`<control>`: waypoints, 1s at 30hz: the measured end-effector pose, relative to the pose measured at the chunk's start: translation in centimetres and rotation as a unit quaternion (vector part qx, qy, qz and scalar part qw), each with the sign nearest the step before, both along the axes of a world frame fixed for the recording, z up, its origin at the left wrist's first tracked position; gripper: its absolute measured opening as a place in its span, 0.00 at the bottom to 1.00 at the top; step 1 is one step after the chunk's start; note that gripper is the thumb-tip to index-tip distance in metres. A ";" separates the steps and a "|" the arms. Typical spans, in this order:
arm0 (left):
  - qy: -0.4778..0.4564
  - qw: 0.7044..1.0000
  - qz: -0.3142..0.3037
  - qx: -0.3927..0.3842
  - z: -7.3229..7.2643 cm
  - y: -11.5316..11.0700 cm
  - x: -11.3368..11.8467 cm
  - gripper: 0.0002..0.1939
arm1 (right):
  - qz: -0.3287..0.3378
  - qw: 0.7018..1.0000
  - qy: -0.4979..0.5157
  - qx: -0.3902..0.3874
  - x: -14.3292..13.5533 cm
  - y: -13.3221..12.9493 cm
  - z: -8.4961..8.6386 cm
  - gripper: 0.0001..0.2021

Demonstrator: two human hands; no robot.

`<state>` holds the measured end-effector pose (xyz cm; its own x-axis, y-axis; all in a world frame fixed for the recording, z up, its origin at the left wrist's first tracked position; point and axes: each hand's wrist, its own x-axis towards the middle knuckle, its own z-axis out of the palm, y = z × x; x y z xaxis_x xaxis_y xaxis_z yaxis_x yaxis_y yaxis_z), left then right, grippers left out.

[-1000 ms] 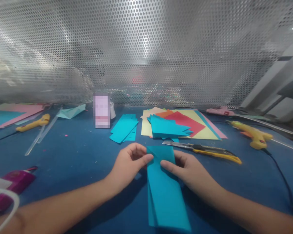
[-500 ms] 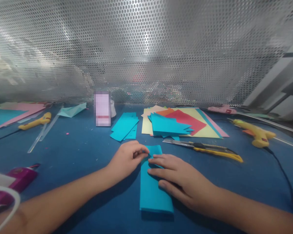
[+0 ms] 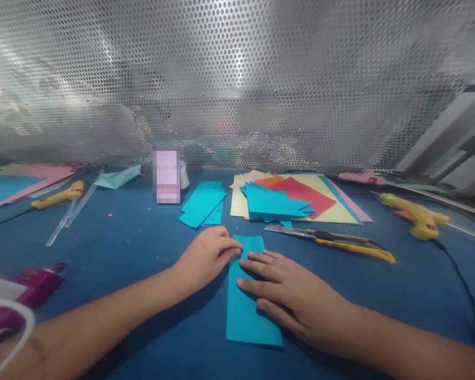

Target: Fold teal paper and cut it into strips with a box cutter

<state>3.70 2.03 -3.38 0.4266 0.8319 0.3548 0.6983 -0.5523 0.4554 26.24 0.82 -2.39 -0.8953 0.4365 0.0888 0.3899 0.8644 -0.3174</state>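
A folded blue paper strip (image 3: 247,322) lies lengthwise on the dark blue table, its near edge toward me. My left hand (image 3: 208,256) pinches the strip's left edge near its far end, thumb against fingertips. Flat across the strip's right side rests my right hand (image 3: 288,290), with its fingers spread. Beyond my hands are a small pile of blue paper pieces (image 3: 203,203) and a stack of folded blue paper (image 3: 267,203) on top of coloured sheets.
A utility knife (image 3: 340,241) lies right of centre, blade pointing left. Yellow glue guns (image 3: 419,216) sit at right and left, with cords. A blurred upright phone-like object (image 3: 168,177) stands at the back. A magenta device (image 3: 39,287) is at left, before a perforated metal panel (image 3: 237,79).
The strip's near end now lies flatter against the table. My right hand's fingers have spread slightly; my left hand stays at the same edge.
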 end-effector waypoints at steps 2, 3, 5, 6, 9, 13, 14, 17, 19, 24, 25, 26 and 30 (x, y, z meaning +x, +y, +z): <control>0.019 1.000 -0.002 0.002 0.0 0.0 -0.2 0.07 | 0.001 1.000 -0.003 -0.001 0.0 0.0 0.1 0.19; 0.030 1.000 -0.007 0.006 0.0 0.0 -0.3 0.07 | 0.001 1.000 -0.002 -0.002 0.0 0.0 0.1 0.19; 0.048 0.998 -0.028 0.015 0.2 -0.1 -0.5 0.08 | 0.002 1.000 0.003 -0.005 0.0 0.0 0.2 0.19; 0.056 0.997 -0.045 0.016 0.4 -0.3 -0.6 0.08 | 0.003 1.000 0.006 -0.006 0.0 0.0 0.2 0.19; 0.083 0.993 -0.086 -0.014 1.1 -0.8 -0.9 0.13 | 0.004 1.000 0.006 -0.008 0.0 0.1 0.2 0.19; 0.123 0.988 -0.074 -0.058 1.8 -1.9 -0.9 0.19 | 0.005 1.000 0.000 -0.011 0.1 0.2 0.2 0.20; 0.133 0.987 -0.066 -0.059 1.8 -2.1 -0.9 0.18 | 0.005 1.000 -0.001 -0.013 0.1 0.2 0.3 0.20; 0.179 0.981 -0.049 -0.050 1.7 -2.8 -0.5 0.15 | 0.005 1.000 0.001 -0.017 0.2 0.3 0.2 0.20; 0.216 0.974 -0.041 -0.058 1.7 -3.1 -0.3 0.17 | 0.003 1.000 0.010 -0.019 0.2 0.4 0.1 0.20; 0.245 0.962 -0.049 -0.106 2.0 -3.5 -0.4 0.43 | 0.003 1.000 0.011 -0.025 0.3 0.6 -0.1 0.19; 0.246 0.961 -0.053 -0.112 2.0 -3.5 -0.5 0.47 | 0.004 1.000 0.010 -0.026 0.3 0.6 -0.1 0.19; 0.249 0.960 -0.055 -0.119 1.9 -3.5 -0.6 0.49 | 0.005 1.000 0.009 -0.026 0.3 0.6 -0.1 0.19; 0.239 0.958 -0.064 -0.143 1.5 -3.6 -0.9 0.51 | 0.013 0.999 0.008 -0.031 0.2 0.7 0.1 0.20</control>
<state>2.77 -1.53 -1.84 0.5880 0.7964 -0.1414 0.8000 -0.5469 0.2466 26.47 1.56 -2.29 -0.9052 0.4181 0.0761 0.3622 0.8527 -0.3765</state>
